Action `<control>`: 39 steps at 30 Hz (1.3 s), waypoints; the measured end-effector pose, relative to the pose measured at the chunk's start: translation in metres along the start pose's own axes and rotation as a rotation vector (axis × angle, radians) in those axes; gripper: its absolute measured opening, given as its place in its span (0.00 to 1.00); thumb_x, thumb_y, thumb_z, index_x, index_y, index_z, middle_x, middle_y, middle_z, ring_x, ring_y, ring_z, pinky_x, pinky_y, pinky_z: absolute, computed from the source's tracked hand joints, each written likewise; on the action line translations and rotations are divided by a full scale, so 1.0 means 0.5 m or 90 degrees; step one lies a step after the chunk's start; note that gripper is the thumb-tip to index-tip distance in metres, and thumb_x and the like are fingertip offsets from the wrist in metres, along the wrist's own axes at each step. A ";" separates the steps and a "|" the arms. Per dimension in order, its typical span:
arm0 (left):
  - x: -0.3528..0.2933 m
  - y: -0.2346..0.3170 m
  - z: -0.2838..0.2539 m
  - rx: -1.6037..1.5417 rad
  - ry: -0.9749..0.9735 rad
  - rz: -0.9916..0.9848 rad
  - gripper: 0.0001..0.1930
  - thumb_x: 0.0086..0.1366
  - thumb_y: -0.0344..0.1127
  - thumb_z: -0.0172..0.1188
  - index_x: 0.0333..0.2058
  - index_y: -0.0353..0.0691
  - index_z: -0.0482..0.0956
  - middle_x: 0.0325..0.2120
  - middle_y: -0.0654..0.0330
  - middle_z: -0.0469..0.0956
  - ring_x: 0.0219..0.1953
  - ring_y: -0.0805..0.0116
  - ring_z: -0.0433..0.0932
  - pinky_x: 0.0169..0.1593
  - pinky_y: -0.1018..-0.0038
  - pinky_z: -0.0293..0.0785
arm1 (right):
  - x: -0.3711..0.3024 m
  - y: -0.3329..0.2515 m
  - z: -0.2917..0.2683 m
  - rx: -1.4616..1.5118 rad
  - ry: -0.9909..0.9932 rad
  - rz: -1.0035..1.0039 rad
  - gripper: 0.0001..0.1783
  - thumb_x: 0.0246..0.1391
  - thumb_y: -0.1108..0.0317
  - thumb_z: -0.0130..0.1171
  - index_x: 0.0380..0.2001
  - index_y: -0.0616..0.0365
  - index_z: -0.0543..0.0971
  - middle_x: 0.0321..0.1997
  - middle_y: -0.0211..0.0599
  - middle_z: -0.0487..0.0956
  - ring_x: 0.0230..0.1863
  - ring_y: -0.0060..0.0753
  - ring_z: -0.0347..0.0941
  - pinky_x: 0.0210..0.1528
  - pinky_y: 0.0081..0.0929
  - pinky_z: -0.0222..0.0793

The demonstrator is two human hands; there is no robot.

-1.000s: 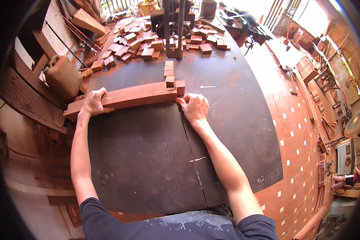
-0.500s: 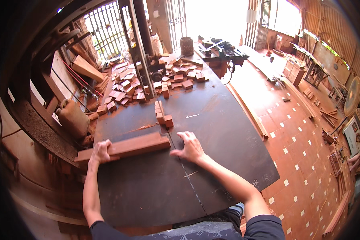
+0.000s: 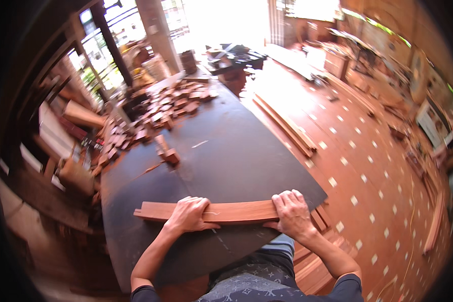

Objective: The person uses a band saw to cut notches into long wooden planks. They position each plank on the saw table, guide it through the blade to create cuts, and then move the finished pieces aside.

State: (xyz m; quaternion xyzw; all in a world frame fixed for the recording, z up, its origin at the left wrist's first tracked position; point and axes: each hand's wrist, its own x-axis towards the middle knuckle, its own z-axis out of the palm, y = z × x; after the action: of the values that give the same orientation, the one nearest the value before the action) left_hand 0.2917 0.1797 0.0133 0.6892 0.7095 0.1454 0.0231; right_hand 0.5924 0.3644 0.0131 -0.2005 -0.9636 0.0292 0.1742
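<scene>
A long reddish wooden beam [image 3: 239,212] lies crosswise in front of me, over the near part of a dark tabletop [image 3: 226,146]. My left hand [image 3: 189,214] is wrapped round it left of its middle, fingers over the top and thumb toward me. At the right end of the beam my right hand [image 3: 293,214] is closed in the same way. The beam's left end sticks out free past my left hand and shows a notch. Whether the beam rests on the table or is slightly raised, I cannot tell.
Beyond the beam, a few small wooden blocks [image 3: 169,155] stand on the table. Many cut blocks [image 3: 168,106] are heaped at its far left, by blurred machine parts. Wooden boards [image 3: 319,269] lie low at my right. Long planks [image 3: 287,126] lie along the tiled floor [image 3: 352,186].
The beam has come right and toward me. My right hand, apart and open before, now grips its right end. The left hand has moved right with it, and the whole view has turned.
</scene>
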 end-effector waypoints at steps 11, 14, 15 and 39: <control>0.528 0.521 0.171 -0.085 -0.031 0.580 0.31 0.38 0.43 0.85 0.42 0.41 0.84 0.42 0.55 0.84 0.49 0.50 0.82 0.59 0.51 0.73 | -0.543 0.081 -0.054 -0.092 0.084 0.621 0.39 0.50 0.63 0.71 0.67 0.57 0.74 0.49 0.42 0.79 0.51 0.46 0.78 0.56 0.42 0.77; 0.566 0.584 0.227 -0.158 -0.009 0.598 0.30 0.48 0.34 0.81 0.52 0.39 0.82 0.58 0.52 0.80 0.62 0.46 0.77 0.67 0.52 0.70 | -0.675 0.028 0.045 0.099 0.230 0.850 0.44 0.38 0.61 0.78 0.62 0.60 0.78 0.47 0.49 0.84 0.50 0.54 0.82 0.53 0.45 0.79; 0.579 0.587 0.245 -0.163 -0.034 0.561 0.29 0.50 0.34 0.80 0.52 0.39 0.82 0.59 0.52 0.80 0.62 0.45 0.77 0.66 0.52 0.71 | -0.720 0.012 0.084 0.141 0.291 0.904 0.41 0.39 0.61 0.77 0.61 0.60 0.79 0.46 0.51 0.85 0.49 0.55 0.83 0.52 0.45 0.80; 0.631 0.353 0.369 -0.111 -0.203 0.324 0.31 0.80 0.50 0.51 0.20 0.34 0.63 0.16 0.51 0.54 0.18 0.60 0.55 0.27 0.59 0.54 | -1.394 0.096 0.456 0.306 -0.120 1.537 0.61 0.37 0.47 0.83 0.73 0.61 0.68 0.74 0.56 0.71 0.75 0.52 0.68 0.75 0.46 0.68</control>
State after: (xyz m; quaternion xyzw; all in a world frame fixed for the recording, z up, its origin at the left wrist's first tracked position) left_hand 0.4907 0.5239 -0.0682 0.8541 0.4865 0.0967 0.1563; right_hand 1.1300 0.1352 -0.4328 -0.9216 -0.1400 0.3620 -0.0018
